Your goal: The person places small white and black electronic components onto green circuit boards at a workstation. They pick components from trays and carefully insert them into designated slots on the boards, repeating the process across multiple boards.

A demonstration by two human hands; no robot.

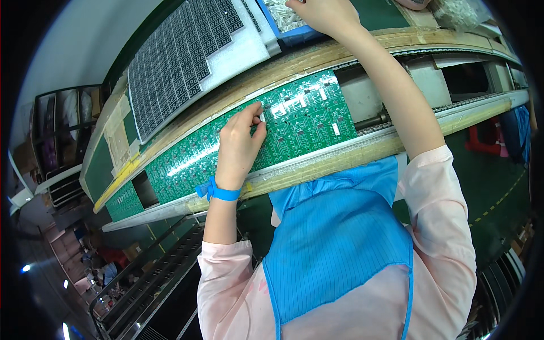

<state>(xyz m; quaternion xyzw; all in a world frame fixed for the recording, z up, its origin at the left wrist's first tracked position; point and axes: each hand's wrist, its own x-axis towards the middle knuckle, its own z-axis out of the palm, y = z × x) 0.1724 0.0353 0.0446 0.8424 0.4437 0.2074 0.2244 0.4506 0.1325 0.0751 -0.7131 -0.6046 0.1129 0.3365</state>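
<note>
Board [294, 129]: one white part [335, 129] sat rightward, rest unclear. Left hand [235, 141] apparently pinched a second part [262, 117] mid-board; right hand [328, 14] beyond, grip undetermined.

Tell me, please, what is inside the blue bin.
The blue bin holds small whitish parts; whatever lies behind the right hand or beyond the picture's top edge cannot be seen.

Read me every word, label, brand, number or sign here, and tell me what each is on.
Green circuit boards: fine white markings, too small to read.
Black display modules: digit-shaped segments, no readable lettering.
Pale pink shirt: reddish mark, unreadable.
I can quote nothing.
</note>
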